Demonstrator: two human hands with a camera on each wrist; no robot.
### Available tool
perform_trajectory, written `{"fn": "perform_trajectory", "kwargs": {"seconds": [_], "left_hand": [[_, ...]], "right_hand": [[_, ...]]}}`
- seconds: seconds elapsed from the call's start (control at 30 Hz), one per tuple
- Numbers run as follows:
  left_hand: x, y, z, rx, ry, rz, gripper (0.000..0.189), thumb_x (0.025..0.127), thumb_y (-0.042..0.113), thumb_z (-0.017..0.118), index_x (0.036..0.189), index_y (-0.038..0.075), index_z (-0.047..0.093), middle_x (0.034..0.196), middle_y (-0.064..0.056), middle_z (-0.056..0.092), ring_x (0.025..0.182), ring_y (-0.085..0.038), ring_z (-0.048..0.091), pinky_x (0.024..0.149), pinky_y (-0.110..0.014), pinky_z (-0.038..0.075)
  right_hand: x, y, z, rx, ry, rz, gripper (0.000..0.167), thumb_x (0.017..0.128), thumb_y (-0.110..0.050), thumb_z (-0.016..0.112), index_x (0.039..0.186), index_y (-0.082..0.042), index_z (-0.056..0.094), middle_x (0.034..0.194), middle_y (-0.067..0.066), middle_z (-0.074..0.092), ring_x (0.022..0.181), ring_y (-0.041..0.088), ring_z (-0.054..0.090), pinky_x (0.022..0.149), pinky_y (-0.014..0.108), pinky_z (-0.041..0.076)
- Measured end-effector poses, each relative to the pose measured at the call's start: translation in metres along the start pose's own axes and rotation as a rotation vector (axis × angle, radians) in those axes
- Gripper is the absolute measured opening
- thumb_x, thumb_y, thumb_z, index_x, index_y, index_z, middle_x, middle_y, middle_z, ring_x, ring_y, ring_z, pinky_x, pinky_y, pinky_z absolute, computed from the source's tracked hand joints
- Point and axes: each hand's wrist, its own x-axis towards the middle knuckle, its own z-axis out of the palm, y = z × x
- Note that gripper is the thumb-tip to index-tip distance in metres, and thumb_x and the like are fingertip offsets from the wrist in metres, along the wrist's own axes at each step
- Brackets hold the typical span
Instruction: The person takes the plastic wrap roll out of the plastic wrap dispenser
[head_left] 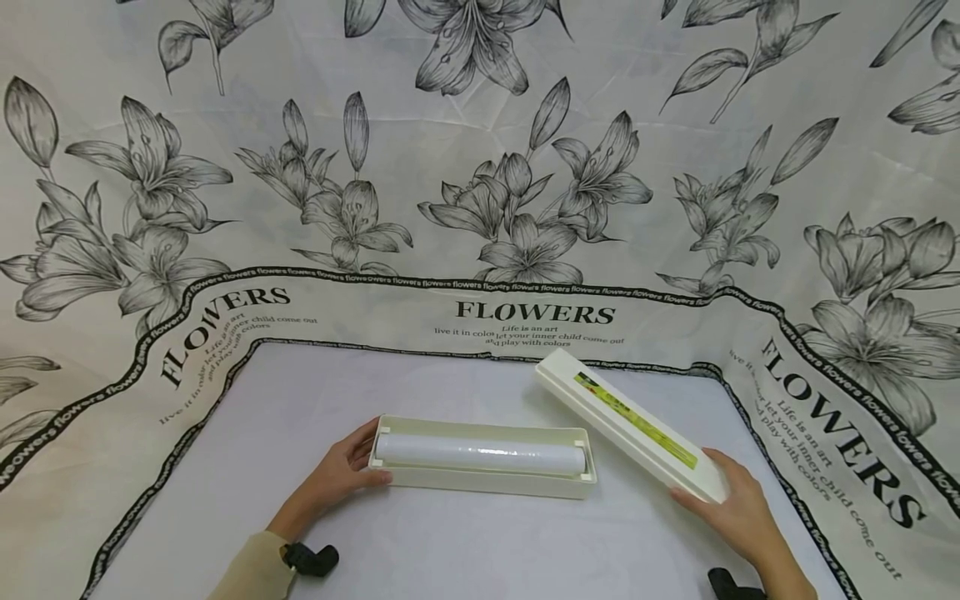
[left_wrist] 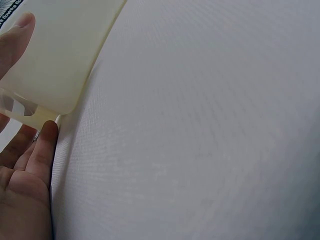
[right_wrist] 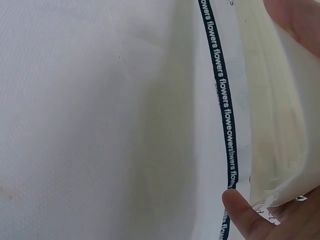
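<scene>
A long cream plastic box (head_left: pixel 487 482) sits on the white cloth, its top off. Inside lies a shiny white roll of plastic wrap (head_left: pixel 480 455), stretching nearly from end to end. My left hand (head_left: pixel 347 468) holds the box's left end, thumb on the front wall and fingers behind. The left wrist view shows the thumb against the pale box wall (left_wrist: pixel 65 55). To the right, my right hand (head_left: pixel 738 500) grips the near end of the long lid (head_left: pixel 622 427), which slants away toward the back. The right wrist view shows the lid's hollow underside (right_wrist: pixel 272 115).
A yellow-green label (head_left: pixel 637 421) runs along the lid's top. White tablecloth (head_left: pixel 450 546) lies under the box, edged by a black lettered band (head_left: pixel 420 351). Behind is fabric printed with flowers (head_left: pixel 525 200). Black wrist straps (head_left: pixel 311 560) show at both wrists.
</scene>
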Motion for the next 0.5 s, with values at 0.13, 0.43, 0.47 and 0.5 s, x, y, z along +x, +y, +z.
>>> {"fn": "perform_trajectory", "kwargs": {"seconds": [0.13,0.43,0.47,0.5], "left_hand": [[-0.001,-0.001,0.000,-0.003,-0.004,0.000,0.102,0.084,0.015,0.087,0.164,0.011,0.024,0.165,-0.019,0.033,0.148,-0.042,0.040,0.105,-0.021,0.049],[0.000,-0.001,0.000,-0.004,-0.004,0.004,0.102,0.084,0.015,0.087,0.164,0.012,0.024,0.165,-0.019,0.033,0.148,-0.042,0.040,0.105,-0.021,0.049],[0.000,-0.001,0.000,-0.003,-0.004,0.003,0.102,0.084,0.015,0.087,0.164,0.012,0.024,0.165,-0.019,0.033,0.148,-0.042,0.040,0.105,-0.021,0.049],[0.000,0.000,0.000,-0.002,-0.003,0.004,0.102,0.084,0.015,0.087,0.164,0.012,0.024,0.165,-0.019,0.033,0.148,-0.042,0.040,0.106,-0.021,0.049]], "right_hand": [[0.000,0.003,0.000,-0.001,-0.008,0.022,0.101,0.080,-0.045,0.087,0.152,0.006,0.037,0.143,0.035,0.045,0.120,0.045,0.045,0.094,0.060,0.036],[-0.002,0.013,-0.002,-0.008,0.011,0.045,0.104,0.078,-0.047,0.088,0.152,0.006,0.037,0.143,0.036,0.043,0.121,0.047,0.044,0.094,0.062,0.035],[-0.002,0.014,-0.002,-0.006,0.011,0.049,0.105,0.078,-0.047,0.088,0.152,0.007,0.037,0.144,0.036,0.043,0.121,0.048,0.043,0.094,0.063,0.035],[-0.002,0.014,-0.003,-0.003,0.011,0.052,0.105,0.078,-0.047,0.089,0.152,0.007,0.037,0.144,0.036,0.042,0.122,0.048,0.043,0.095,0.063,0.034]]}}
